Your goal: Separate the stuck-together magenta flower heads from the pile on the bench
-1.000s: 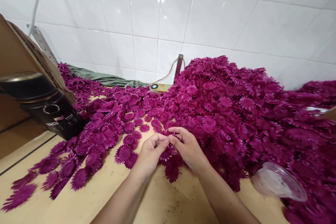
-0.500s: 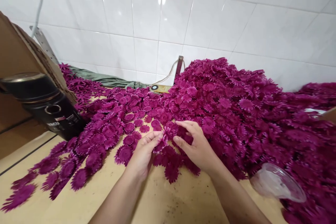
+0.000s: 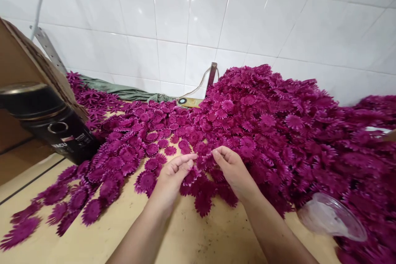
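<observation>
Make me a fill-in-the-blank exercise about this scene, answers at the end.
Most of the purple pieces are shaped like ____.
The black bottle stands at the picture's ____ edge.
The wall is covered in white ____.
The clear plastic container lies nearer the person's ____ hand.

Answers: flowers; left; tiles; right.

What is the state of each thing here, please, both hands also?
Left hand: fingers closed on a purple flower
Right hand: fingers pinched at a petal edge
Black bottle: lid on
Flower heap: loose, piled
Clear container: tilted, contents unclear
Green cloth: bunched
</observation>
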Motion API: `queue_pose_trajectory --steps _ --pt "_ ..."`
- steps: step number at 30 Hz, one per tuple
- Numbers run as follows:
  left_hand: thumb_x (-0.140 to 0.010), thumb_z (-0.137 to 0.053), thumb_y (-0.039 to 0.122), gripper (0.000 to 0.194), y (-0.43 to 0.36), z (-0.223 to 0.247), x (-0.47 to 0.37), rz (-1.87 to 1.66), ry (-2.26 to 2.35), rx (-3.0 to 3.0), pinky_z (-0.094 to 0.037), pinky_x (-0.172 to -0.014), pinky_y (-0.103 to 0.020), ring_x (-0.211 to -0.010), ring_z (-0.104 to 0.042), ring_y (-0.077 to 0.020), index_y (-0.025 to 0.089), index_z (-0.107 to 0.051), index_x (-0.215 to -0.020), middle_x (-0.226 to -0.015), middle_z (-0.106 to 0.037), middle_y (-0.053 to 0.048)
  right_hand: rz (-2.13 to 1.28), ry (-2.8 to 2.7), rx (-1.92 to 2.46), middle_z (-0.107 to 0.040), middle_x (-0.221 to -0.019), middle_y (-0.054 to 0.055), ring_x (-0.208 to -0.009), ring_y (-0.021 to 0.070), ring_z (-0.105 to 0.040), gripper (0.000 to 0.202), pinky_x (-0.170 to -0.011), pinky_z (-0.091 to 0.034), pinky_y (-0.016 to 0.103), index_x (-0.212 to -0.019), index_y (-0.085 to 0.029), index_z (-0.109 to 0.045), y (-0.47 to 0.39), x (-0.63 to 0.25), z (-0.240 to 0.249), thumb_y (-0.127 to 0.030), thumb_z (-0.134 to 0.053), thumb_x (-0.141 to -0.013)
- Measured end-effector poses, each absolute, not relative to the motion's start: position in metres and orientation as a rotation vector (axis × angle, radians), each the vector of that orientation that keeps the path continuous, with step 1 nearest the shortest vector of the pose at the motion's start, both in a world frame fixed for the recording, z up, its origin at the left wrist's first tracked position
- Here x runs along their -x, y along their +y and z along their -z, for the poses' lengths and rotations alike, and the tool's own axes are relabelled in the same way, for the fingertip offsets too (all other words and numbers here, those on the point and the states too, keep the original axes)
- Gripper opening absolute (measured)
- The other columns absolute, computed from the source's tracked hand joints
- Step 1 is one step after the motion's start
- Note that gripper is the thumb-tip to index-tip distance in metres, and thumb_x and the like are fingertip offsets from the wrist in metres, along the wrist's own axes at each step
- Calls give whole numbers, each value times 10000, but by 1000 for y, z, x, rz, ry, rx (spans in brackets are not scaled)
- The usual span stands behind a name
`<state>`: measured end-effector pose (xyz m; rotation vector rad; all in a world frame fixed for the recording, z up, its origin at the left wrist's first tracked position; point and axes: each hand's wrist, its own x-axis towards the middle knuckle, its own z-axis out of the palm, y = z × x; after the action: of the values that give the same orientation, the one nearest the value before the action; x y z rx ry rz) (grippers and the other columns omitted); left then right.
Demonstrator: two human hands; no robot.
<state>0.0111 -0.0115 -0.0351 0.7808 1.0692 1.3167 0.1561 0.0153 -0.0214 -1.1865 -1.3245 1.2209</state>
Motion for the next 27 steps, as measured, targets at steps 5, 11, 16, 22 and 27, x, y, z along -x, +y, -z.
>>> queue_pose_trajectory --steps 5,11,16,22,27 --pt "-533 -732 338 356 -13 37 -15 -1268 1095 -857 -414 -567 -234 -611 -548 -135 171 -701 -846 -600 -639 -5 -1379 -1301 1130 -474 -564 -61 -510 78 -409 267 -517 -330 225 -687 -178 -476 12 -146 25 -372 -636 -598" --pt "-584 -688 342 332 -14 36 -15 -1300 1136 -927 -393 -534 -220 -569 -504 -111 165 -688 -864 -613 -613 5 -1269 -1354 1223 -486 -540 -45 -503 85 -403 183 -514 -334 236 -644 -161 -533 14 -146 25 -326 -590 -587" --pt "-632 -651 282 310 -16 34 -17 -1327 1187 -1054 -347 -496 -204 -490 -422 -84 179 -678 -924 -508 -485 59 -1081 -1462 1318 -374 -458 -62 -454 76 -304 253 -455 -261 232 -504 -183 -461 15 -150 27 -383 -548 -633" --pt "-622 -670 259 162 -17 35 -23 -1291 1059 -1088 -414 -625 -228 -621 -526 -126 169 -697 -754 -595 -602 15 -1139 -1517 1307 -307 -446 -71 -447 71 -261 377 -436 -219 226 -473 -204 -353 12 -145 29 -466 -557 -652" --pt "-588 -704 300 157 -10 36 -9 -1418 1012 -805 -402 -536 -211 -526 -501 -99 162 -629 -591 -540 -597 24 -1310 -1485 1220 -272 -473 -81 -456 64 -224 426 -441 -195 222 -497 -203 -339 5 -145 24 -536 -560 -646"
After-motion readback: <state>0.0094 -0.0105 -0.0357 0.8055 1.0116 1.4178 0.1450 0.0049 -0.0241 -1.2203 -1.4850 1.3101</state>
